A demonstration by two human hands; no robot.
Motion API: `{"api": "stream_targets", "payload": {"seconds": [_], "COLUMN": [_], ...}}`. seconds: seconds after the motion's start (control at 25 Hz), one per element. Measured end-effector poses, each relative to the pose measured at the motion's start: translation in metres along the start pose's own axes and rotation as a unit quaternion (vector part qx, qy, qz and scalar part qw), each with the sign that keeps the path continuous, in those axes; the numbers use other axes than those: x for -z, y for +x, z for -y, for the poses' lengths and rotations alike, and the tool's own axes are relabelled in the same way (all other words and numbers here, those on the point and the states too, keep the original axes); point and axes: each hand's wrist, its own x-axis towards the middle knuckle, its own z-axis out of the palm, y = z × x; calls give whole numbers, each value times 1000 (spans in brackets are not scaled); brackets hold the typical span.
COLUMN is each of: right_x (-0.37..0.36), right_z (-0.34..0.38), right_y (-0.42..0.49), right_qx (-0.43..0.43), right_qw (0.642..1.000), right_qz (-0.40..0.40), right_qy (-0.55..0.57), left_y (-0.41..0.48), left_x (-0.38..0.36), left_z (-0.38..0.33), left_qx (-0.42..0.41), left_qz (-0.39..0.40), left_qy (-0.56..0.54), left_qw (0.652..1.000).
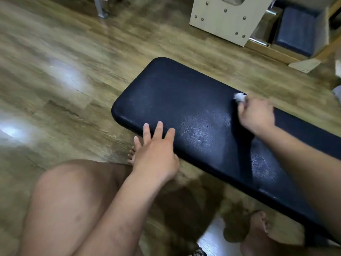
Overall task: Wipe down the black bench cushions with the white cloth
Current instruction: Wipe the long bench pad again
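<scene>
A long black bench cushion (177, 100) runs from the middle of the view down to the lower right, its surface speckled with pale marks. My right hand (257, 115) is closed around a small white cloth (239, 97), which presses on the cushion near its far edge. Only a tuft of the cloth shows beyond my fingers. My left hand (156, 154) rests flat on the cushion's near edge with its fingers spread, holding nothing.
Wood-look floor (64, 80) lies all around the bench. A cream panel with metal studs (227, 17) and a dark blue padded block (297, 30) stand at the back right. My bare knee (73, 200) and foot (258, 226) are close below the bench.
</scene>
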Motion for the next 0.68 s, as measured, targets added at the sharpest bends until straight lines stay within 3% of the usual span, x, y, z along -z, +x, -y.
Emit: {"api": "stream_targets", "payload": {"seconds": [0.12, 0.24, 0.28, 0.36, 0.44, 0.56, 0.68], "right_x": [13, 4, 0, 4, 15, 58, 69], "right_z": [77, 131, 137, 118, 77, 6, -54], "right_y": [-82, -191, -223, -247, -233, -144, -30], "right_qx": [161, 313, 334, 251, 160, 34, -45], "right_qw": [981, 901, 878, 883, 903, 948, 973], "right_qz": [75, 268, 291, 252, 157, -8, -78], "right_qy": [72, 137, 178, 306, 365, 317, 213], "left_y": [7, 9, 7, 3, -5, -8, 1], "left_x": [16, 28, 30, 26, 9, -19, -23], "left_z": [16, 33, 38, 44, 43, 34, 35], "left_qx": [12, 38, 44, 32, 19, 9, 9], "left_qz": [12, -26, -47, -106, -93, -4, 4], "left_qy": [9, -71, -97, -104, -77, -32, -26], "left_qw": [1000, 996, 993, 988, 993, 999, 1000]}}
